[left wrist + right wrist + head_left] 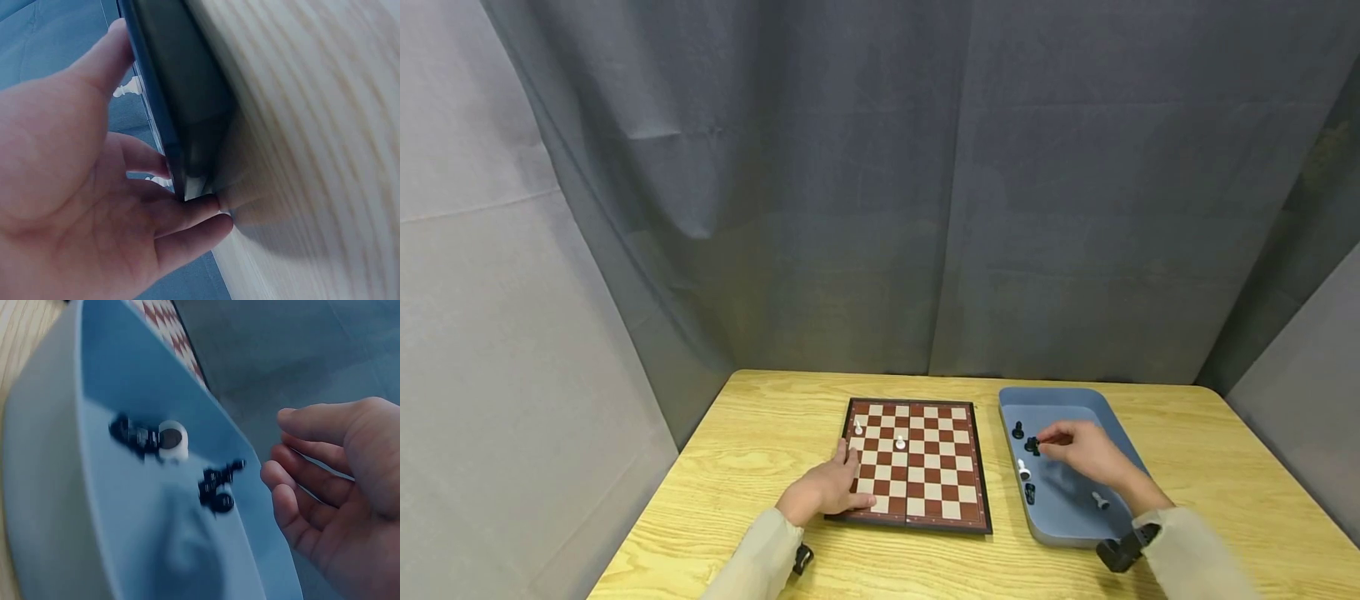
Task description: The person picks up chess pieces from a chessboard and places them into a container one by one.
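My left hand (831,485) rests at the left edge of a brown-and-cream chessboard (932,490), fingers spread. In the left wrist view the thumb and a finger touch the board's dark rim (153,87), while other fingertips meet the tabletop. Two white chess pieces stand on the board: a pawn (900,443) by the middle and another piece (858,428) near the left side. My right hand (1084,452) hovers over a blue tray (1075,398), its fingers loosely bent close to black chess pieces (1032,447). Nothing shows between those fingers in the right wrist view.
Inside the tray lie a black piece (1018,430) further back, a white piece (1023,470), another black piece (1030,493) and a pale piece (1101,501) at the right. The wooden table (760,417) backs onto a grey curtain (850,208).
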Demonstrator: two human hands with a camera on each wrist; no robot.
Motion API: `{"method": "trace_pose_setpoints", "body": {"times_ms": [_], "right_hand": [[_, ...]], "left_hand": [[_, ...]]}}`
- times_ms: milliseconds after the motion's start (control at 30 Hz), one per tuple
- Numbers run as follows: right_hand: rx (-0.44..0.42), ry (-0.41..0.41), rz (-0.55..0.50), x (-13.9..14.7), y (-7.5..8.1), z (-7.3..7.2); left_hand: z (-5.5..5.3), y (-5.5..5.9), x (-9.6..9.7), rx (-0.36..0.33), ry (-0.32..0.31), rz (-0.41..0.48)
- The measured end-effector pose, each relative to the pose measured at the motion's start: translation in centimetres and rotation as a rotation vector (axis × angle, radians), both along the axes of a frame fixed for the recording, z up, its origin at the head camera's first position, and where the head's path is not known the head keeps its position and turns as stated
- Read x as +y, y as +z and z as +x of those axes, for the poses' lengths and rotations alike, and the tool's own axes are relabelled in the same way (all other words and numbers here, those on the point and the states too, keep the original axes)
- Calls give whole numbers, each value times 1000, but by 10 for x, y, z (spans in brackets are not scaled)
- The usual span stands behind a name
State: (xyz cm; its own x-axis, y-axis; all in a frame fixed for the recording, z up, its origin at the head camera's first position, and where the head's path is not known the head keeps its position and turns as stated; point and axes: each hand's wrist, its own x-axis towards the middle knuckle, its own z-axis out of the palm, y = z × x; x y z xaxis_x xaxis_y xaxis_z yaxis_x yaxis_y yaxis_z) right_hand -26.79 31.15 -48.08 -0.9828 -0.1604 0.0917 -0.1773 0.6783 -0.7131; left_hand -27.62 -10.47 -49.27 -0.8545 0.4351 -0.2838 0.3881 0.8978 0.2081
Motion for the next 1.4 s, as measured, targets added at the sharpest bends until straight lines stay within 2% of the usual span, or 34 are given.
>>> {"method": "trace_pose_setpoints", "body": {"times_ms": [467, 933, 1400], "right_hand": [[2, 79, -64, -61, 2, -19], [-10, 181, -94, -112, -8, -32], [7, 102, -98, -153, -25, -44]], "left_hand": [[1, 1, 3, 9, 2, -6], [-1, -3, 4, 17, -3, -7], [-1, -4, 4, 15, -3, -5]]}}
